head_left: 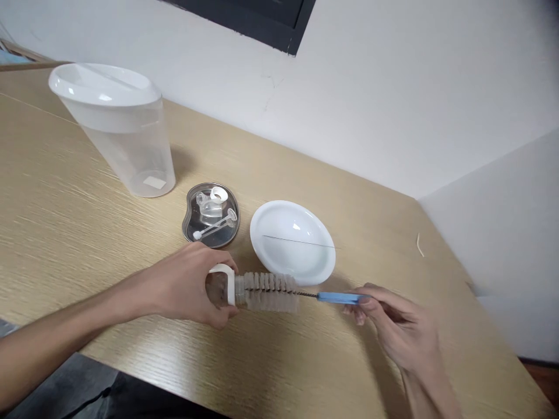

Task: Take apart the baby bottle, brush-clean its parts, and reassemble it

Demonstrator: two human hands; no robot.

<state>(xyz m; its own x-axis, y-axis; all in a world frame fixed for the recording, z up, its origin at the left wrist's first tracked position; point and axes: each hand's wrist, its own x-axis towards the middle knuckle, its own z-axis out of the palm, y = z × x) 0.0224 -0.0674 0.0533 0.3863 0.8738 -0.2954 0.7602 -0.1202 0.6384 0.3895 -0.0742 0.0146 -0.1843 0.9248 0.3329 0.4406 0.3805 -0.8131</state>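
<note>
My left hand (192, 285) is wrapped round a small clear container with a white rim (230, 285), its opening facing right. My right hand (393, 320) pinches the blue handle (338, 298) of a bottle brush. The white bristles (273, 292) lie level between my hands, their left tip at the container's mouth; how far the tip reaches inside is hard to see. Just behind the brush sits a white oval bowl (292, 227) with a thin dark wire (297, 240) across it. A metal kidney-shaped tray (190, 224) behind my left hand holds small clear and white parts (212, 209).
A tall translucent pitcher (131, 151) with a white lid stands at the back left of the wooden table (305, 361). A short pale strip (420, 245) lies at the right. The white wall (371, 99) rises behind the table.
</note>
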